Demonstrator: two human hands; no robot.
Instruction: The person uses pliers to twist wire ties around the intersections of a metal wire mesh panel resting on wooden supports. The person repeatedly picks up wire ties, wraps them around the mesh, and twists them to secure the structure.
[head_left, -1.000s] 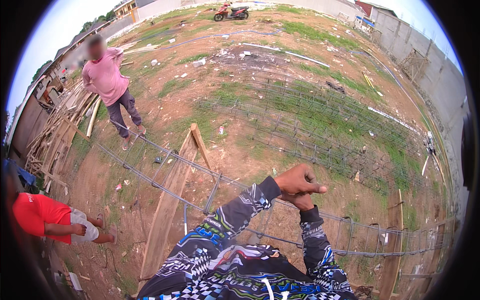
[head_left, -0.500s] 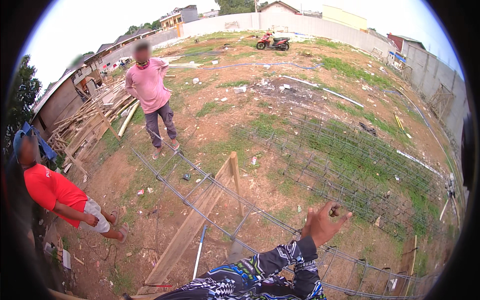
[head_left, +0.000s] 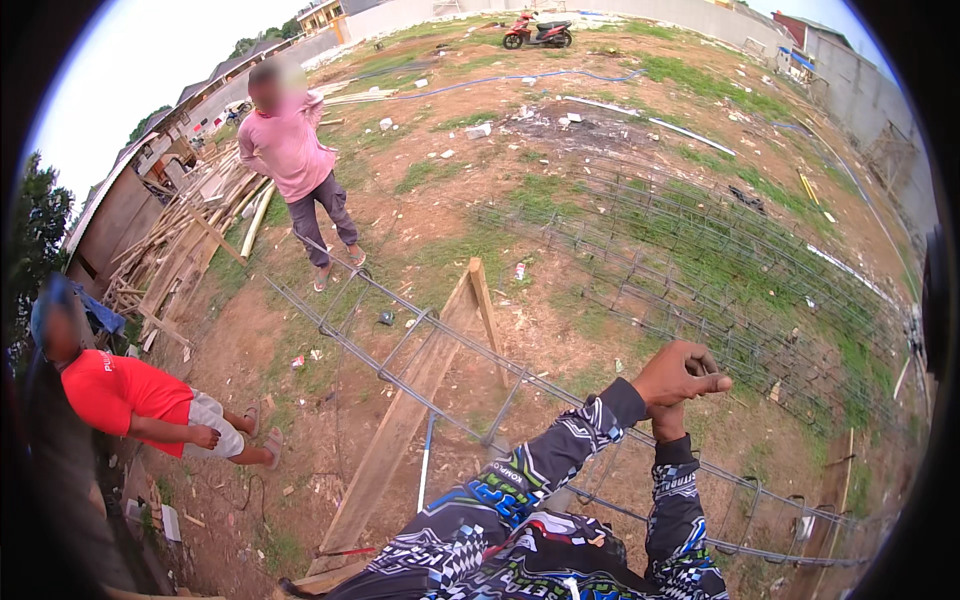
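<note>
My left hand (head_left: 680,374) is above the steel rebar frame (head_left: 548,386), its fingers curled toward the thumb; what they hold, if anything, does not show. My right hand (head_left: 667,424) is directly beneath it, the two overlapping at the wrist. The left hand covers the right fingers. The frame has long parallel bars with square stirrups (head_left: 405,335) along them, and runs from upper left to lower right under my forearms. A wooden plank (head_left: 400,410) with an upright post (head_left: 488,315) stands under it.
A person in a pink shirt (head_left: 290,150) stands by the frame's far end. Another in a red shirt (head_left: 120,395) is at the left. More rebar cages (head_left: 700,260) lie on the grass at right. Timber and bamboo (head_left: 215,215) are piled at far left; a red motorbike (head_left: 537,32) is parked behind.
The view has tilted downward, showing more of my forearms. My left hand's fingers have curled in closer to the thumb, and more of my right wrist and sleeve shows below it.
</note>
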